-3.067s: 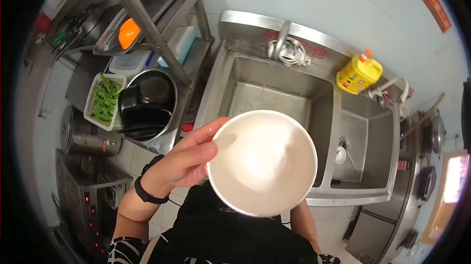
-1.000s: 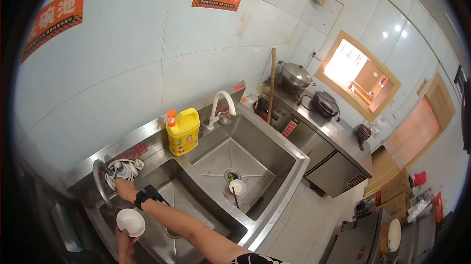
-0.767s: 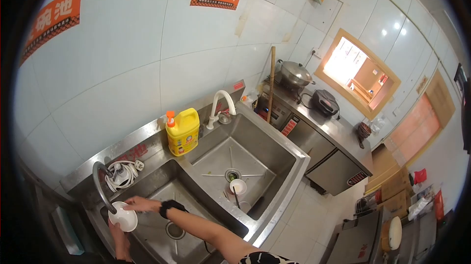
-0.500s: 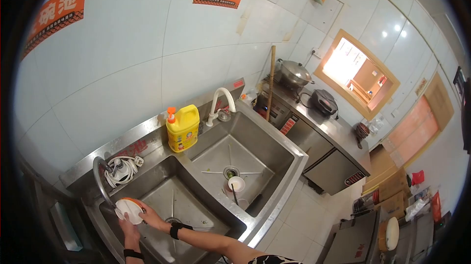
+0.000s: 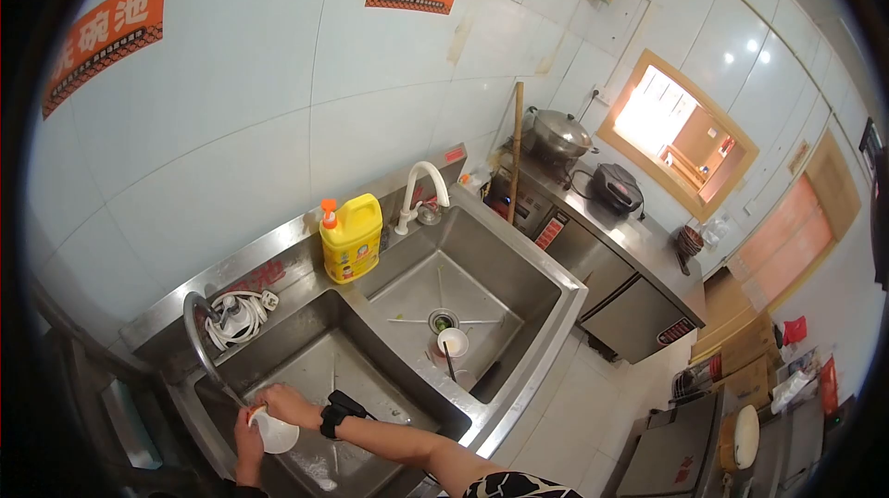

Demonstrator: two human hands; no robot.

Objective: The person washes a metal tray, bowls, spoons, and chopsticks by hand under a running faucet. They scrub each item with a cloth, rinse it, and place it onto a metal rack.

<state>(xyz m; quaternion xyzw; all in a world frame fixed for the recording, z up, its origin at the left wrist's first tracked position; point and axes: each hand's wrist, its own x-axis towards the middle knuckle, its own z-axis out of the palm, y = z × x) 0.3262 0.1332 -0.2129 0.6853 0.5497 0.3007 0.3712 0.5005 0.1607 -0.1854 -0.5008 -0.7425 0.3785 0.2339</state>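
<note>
A white bowl (image 5: 277, 434), with a bit of orange showing at its edge, is held low inside the left basin of a steel double sink (image 5: 306, 368). My left hand (image 5: 247, 443) grips it from below. My right hand (image 5: 286, 403), a black band on its wrist, lies over the bowl's upper rim. Both hands are just under the curved steel faucet (image 5: 197, 339).
A yellow detergent bottle (image 5: 352, 239) stands on the sink's back ledge beside a white faucet (image 5: 421, 191). The right basin (image 5: 482, 285) holds a small white cup (image 5: 452, 342) near its drain. A coiled white cord (image 5: 243, 309) lies on the ledge. A lidded pot (image 5: 559, 134) sits on the counter to the right.
The view swung from looking down on the bowl to the whole sink. My right hand left the faucet base and joined the bowl, and both hands moved lower into the left basin.
</note>
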